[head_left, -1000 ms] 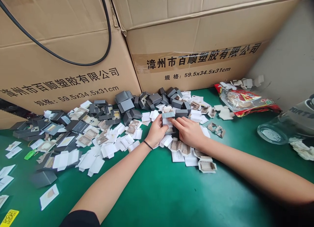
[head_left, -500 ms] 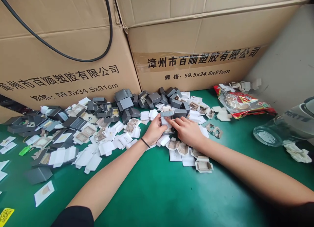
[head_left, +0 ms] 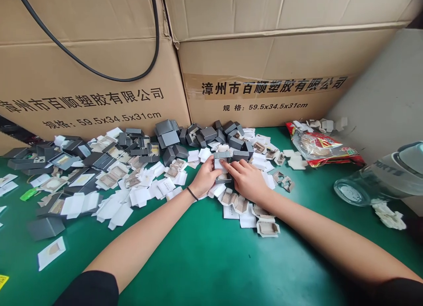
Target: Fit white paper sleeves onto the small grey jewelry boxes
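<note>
A small dark grey box [head_left: 222, 156], standing open with a pale inside, is between my two hands at the middle of the pile. My left hand [head_left: 208, 175] wraps round its left side, the thumb across the front. My right hand [head_left: 248, 176] is at its right side, with the index finger reaching to the pale inside; whether it grips the box I cannot make out. Just behind and beside them lie more dark grey boxes [head_left: 208, 133]. White paper pieces [head_left: 167, 187] and folded cardboard inserts [head_left: 268, 228] lie around and below my hands.
Large cardboard cartons [head_left: 264, 55] stand behind the green table [head_left: 198, 262], a black cable [head_left: 109, 76] hanging before them. To the right are a red food packet [head_left: 324, 144], a clear bottle [head_left: 373, 178] and a crumpled tissue [head_left: 389, 215].
The camera view has shifted slightly. My hands stay at the same grey box, and the box's upper part looks tilted a little differently. The surrounding pile is unchanged.
</note>
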Demonstrator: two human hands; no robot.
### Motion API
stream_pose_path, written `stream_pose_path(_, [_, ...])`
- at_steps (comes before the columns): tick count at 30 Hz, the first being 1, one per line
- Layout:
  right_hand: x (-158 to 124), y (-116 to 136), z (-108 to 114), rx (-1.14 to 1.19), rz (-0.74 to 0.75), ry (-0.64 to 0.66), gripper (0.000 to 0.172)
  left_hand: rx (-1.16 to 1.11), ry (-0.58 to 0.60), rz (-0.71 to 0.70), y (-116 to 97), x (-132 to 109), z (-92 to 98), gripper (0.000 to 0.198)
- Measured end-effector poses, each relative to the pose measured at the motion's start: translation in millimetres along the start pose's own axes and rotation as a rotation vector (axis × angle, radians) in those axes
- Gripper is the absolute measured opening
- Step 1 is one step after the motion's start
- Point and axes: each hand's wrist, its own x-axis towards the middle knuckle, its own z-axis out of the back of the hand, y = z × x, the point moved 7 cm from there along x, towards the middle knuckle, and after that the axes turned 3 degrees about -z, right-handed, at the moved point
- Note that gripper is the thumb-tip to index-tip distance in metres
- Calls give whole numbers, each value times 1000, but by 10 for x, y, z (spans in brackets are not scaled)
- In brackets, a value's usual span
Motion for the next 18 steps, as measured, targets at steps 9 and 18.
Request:
stream_pose_path(9, [12, -67, 24, 171, -22, -87, 49, -83, -46, 18, 25, 0, 5, 31])
stream_pose_path(18, [-26, -226, 58, 57, -232, -154, 18, -223, -75, 116, 14, -23, -22, 28])
